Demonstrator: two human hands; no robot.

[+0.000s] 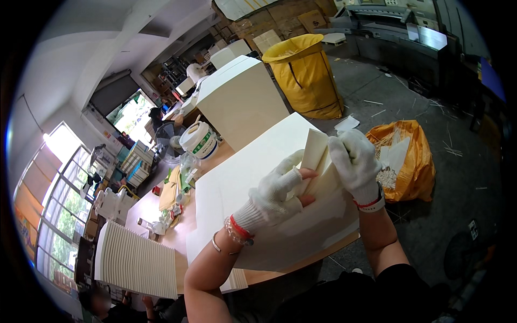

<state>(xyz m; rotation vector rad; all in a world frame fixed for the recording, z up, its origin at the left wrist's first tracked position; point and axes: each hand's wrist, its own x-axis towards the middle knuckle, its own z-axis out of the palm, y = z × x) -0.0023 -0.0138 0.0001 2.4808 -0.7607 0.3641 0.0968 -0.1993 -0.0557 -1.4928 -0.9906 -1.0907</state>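
Note:
My left hand, in a white knit glove with bare fingertips, is closed round a folded off-white card piece. The piece stands tilted above a large stack of white card sheets. Against the right side of the piece is my right hand, also gloved, its fingers curled into the palm. Whatever those fingers grip is hidden by the glove. A small white scrap shows just beyond the right hand; I cannot tell whether it touches.
An orange sack of paper scraps stands right on the floor, a tall yellow bag beyond. A high white stack and a white bucket are ahead. Left are a ridged pile of card pieces and a seated person.

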